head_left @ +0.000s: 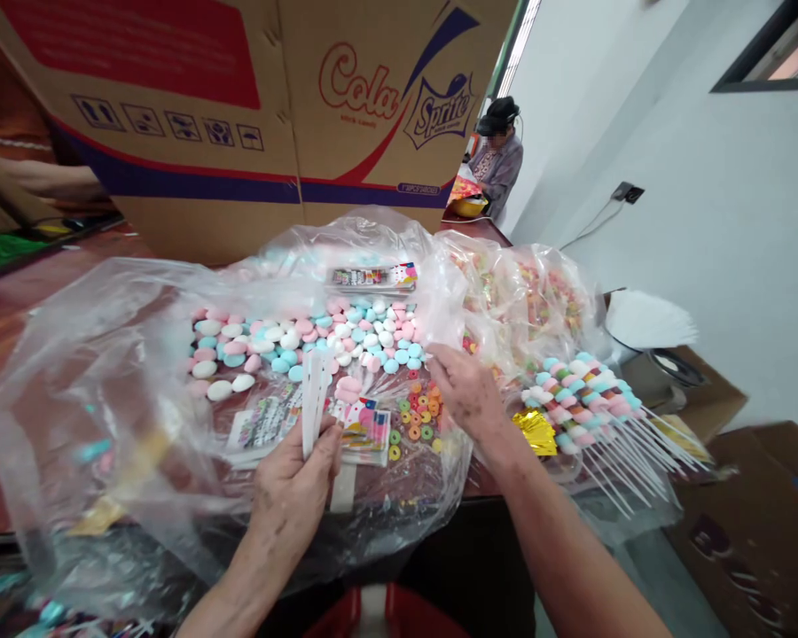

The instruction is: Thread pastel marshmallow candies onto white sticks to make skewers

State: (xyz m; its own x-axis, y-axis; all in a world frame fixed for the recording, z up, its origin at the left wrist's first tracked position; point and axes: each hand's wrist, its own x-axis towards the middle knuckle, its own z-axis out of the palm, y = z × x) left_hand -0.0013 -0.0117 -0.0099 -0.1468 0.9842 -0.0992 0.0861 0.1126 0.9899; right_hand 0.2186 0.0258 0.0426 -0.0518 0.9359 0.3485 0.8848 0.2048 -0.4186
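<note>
My left hand (293, 496) grips a small bundle of white sticks (316, 394), held upright over a clear plastic sheet (106, 354). My right hand (465, 390) reaches palm down, fingers apart, over small ring-shaped candies (416, 421) of mixed colours, next to a spread of pink, white and blue marshmallow pieces (306, 341). Printed paper labels (266, 425) lie under my left hand's sticks. To the right lies a pile of finished marshmallow skewers (585, 399) with white sticks pointing right.
A large cardboard box (239, 115) printed Cola and Sprite stands behind the sheet. A clear bag of candy (525, 297) sits at right, a gold foil piece (535, 431) beside the skewers. Brown boxes (751, 532) stand at lower right. Another person (498, 159) works far back.
</note>
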